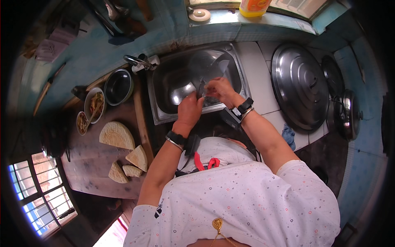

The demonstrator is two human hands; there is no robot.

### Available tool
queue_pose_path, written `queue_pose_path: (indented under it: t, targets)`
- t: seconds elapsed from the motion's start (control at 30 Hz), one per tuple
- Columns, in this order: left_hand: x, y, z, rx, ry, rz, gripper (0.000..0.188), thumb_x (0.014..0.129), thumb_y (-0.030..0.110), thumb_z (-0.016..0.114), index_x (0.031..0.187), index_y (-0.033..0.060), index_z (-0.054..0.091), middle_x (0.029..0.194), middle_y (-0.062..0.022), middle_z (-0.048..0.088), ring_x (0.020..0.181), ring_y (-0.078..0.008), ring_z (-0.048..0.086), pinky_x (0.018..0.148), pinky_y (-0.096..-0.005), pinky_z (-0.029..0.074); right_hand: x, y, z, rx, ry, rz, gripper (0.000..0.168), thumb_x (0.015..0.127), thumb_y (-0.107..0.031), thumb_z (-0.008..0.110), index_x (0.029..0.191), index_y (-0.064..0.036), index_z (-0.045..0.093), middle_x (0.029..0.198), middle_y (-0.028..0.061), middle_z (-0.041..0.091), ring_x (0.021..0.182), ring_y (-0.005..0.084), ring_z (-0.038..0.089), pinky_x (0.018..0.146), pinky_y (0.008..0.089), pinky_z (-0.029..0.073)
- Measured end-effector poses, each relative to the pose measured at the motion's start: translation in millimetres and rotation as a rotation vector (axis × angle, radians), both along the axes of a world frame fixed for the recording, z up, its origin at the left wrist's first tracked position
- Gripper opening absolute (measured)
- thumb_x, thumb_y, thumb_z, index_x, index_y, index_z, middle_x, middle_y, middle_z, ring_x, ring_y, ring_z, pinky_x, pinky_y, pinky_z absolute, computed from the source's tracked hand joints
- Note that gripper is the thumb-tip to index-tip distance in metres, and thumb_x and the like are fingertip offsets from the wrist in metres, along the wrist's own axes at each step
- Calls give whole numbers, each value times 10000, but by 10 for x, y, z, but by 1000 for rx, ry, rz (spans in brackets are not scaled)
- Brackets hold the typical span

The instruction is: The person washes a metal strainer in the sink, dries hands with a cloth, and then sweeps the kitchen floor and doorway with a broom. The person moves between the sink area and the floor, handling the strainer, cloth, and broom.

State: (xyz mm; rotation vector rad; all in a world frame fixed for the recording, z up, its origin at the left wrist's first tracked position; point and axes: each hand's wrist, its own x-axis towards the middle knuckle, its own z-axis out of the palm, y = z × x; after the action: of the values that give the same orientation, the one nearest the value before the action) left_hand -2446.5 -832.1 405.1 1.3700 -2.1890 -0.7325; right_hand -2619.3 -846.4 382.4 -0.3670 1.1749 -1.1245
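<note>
Both hands are over a stainless steel sink [168, 77]. My left hand [189, 108] is curled at the sink's near side, with a thin dark utensil [201, 87] rising between its thumb and fingers. Close beside it, my right hand [219, 89] has its fingertips bent together near that utensil. Whether the right fingers grip it is hidden. Some wet glints show around the fingertips. A pale flat shape [223, 66] appears at the basin's right side, too unclear to name. The chrome faucet [139, 61] stands at the sink's back left corner.
Left of the sink, a wooden table [89, 163] bears cut flatbread [116, 136], a dark metal bowl [118, 86] and a food bowl [94, 103] with chopsticks. To the right are a large metal lid [297, 86] and a blue cloth [288, 136] on white tiles.
</note>
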Motion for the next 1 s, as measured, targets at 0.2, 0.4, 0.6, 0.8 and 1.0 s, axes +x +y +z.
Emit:
queue_pose_path:
  t: [0.2,0.4,0.6,0.8,1.0]
  targets:
    - [-72,8,-15,28,2,4,202,830,220,608,882,28,577,782,-190,629,760,-383,605,642,-433,482,-86,-85,-169,8,-7,49,187,757,3,552,931,-15,487,755,95,576,605,198,591,633,368,549]
    - [-86,-91,-56,30,3,-14,221,822,228,607,893,21,583,768,-187,632,712,-359,616,624,-425,487,-77,-40,-37,80,27,-22,182,780,40,506,958,5,511,827,102,590,679,200,613,690,369,552]
    - [-139,-257,-257,252,195,51,233,813,168,621,842,-58,571,664,-104,627,503,-158,605,482,-279,477,-391,-1,-24,35,-21,86,376,772,16,539,1144,-8,490,1037,137,578,770,193,620,719,326,536]
    - [-334,-439,-443,140,437,-194,209,822,152,623,859,-43,556,667,-90,611,490,-152,589,458,-269,465,-681,316,-919,-210,807,123,382,789,-92,590,1171,-93,577,1220,127,543,1107,274,517,959,300,363]
    - [-1166,-543,14,891,456,34,226,834,211,622,832,14,511,666,-86,576,489,-151,559,459,-250,444,-1137,906,-508,65,351,43,195,876,-152,502,966,-54,645,937,24,621,901,137,555,802,265,436]
